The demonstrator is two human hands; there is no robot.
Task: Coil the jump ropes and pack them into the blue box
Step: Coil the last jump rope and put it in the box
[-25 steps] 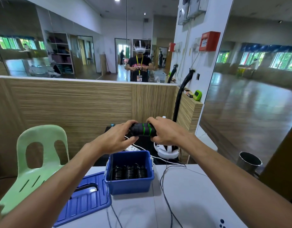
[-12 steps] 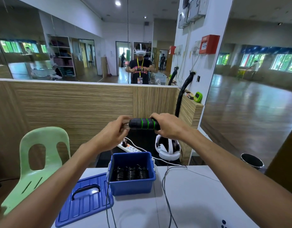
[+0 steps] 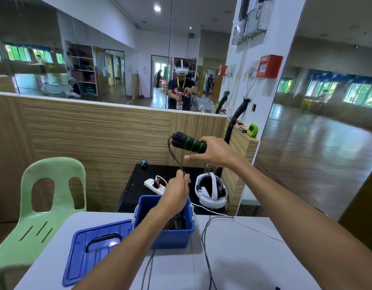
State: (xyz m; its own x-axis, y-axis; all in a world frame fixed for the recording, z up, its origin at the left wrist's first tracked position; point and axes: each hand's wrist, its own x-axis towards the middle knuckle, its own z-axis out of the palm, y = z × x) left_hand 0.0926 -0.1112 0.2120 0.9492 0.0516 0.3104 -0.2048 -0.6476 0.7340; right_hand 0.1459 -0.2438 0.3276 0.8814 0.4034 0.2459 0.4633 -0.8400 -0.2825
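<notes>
Gripping the black handles with green rings above the desk, the right hand keeps its thumb stretched out below them. A dark rope loops from the handles' left end down to the left hand, which pinches it in curled fingers just above the open blue box. Black coiled ropes lie inside the box, whose blue lid rests flat on the desk just to its left, touching it.
</notes>
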